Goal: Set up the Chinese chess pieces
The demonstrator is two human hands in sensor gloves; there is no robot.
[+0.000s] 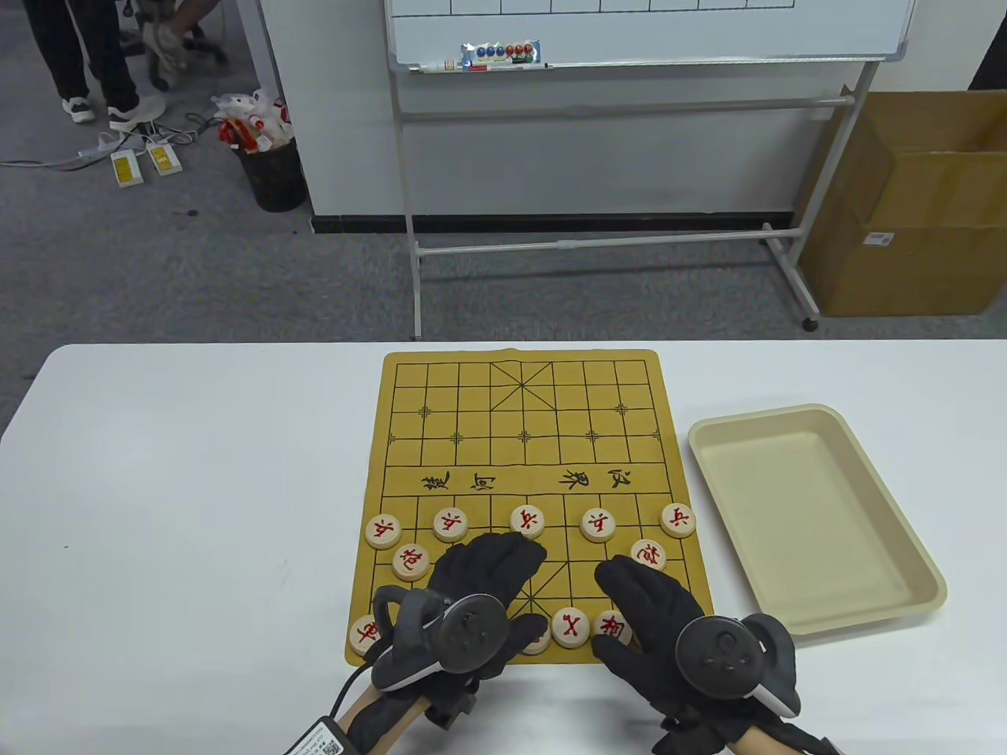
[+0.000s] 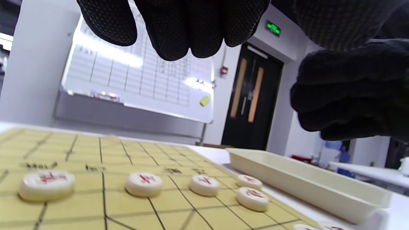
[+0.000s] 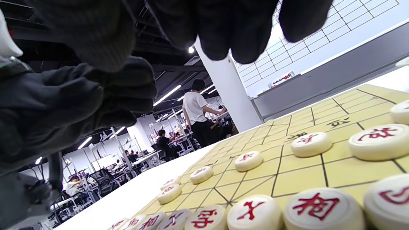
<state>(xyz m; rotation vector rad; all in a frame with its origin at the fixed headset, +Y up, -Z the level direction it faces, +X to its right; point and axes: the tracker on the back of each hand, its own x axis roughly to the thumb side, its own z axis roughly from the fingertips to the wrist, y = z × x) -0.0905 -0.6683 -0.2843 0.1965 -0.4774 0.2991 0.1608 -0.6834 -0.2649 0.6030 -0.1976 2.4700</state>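
A yellow chess board (image 1: 519, 425) lies on the white table. Five red-marked soldier pieces (image 1: 528, 521) line one row, with two cannon pieces (image 1: 410, 561) (image 1: 648, 555) just behind them. Near the front edge sit back-row pieces (image 1: 570, 627) (image 1: 614, 627) (image 1: 367, 631); others are hidden under my hands. My left hand (image 1: 503, 558) hovers over the board's near middle, its fingers (image 2: 179, 32) hanging loose and holding nothing. My right hand (image 1: 629, 586) hovers beside it above the back row (image 3: 322, 207), its fingers (image 3: 236, 28) also empty.
An empty beige tray (image 1: 810, 511) lies right of the board, also seen as a tray (image 2: 303, 182) in the left wrist view. Beyond the table stand a whiteboard (image 1: 629, 31), a cardboard box (image 1: 912, 204) and a bin (image 1: 271, 169). A person's legs (image 1: 86, 55) show at top left.
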